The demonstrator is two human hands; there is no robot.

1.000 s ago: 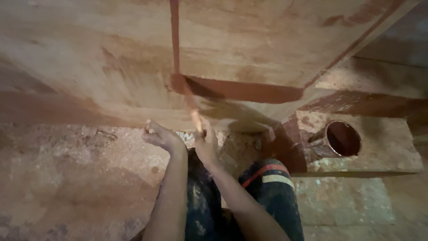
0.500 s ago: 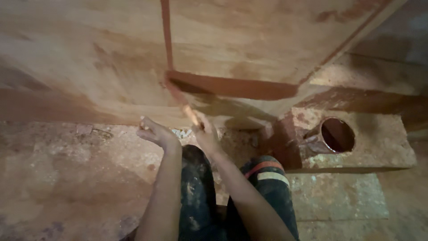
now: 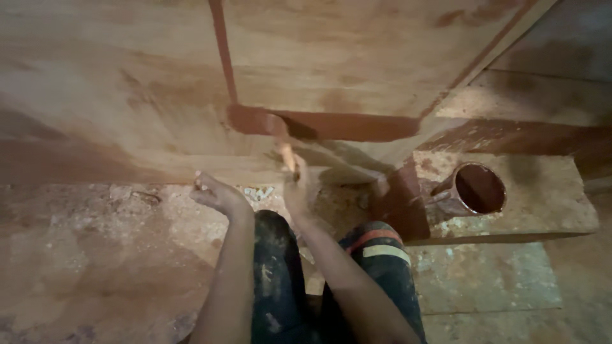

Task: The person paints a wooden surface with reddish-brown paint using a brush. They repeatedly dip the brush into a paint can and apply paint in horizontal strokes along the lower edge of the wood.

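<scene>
My right hand (image 3: 297, 186) grips the handle of a paintbrush (image 3: 281, 137), whose head rests on a dark red-brown painted band (image 3: 344, 126) low on a big wooden panel (image 3: 127, 83). My left hand (image 3: 215, 193) hovers just left of it above the floor, fingers curled with the tips pinched together; whether it holds anything I cannot tell. A mug of red-brown paint (image 3: 475, 189) stands on a block (image 3: 548, 204) to the right. My dark, paint-flecked trousers (image 3: 280, 280) fill the bottom middle.
A thin painted line (image 3: 222, 51) runs vertically up the panel to the band. The floor (image 3: 83, 255) is stained and dusty, with small debris (image 3: 258, 191) near the panel's foot. A stained step or ledge (image 3: 529, 102) lies behind the block.
My right hand has swung the brush upward onto the painted band. The left hand stays close to its place. The view has shifted slightly.
</scene>
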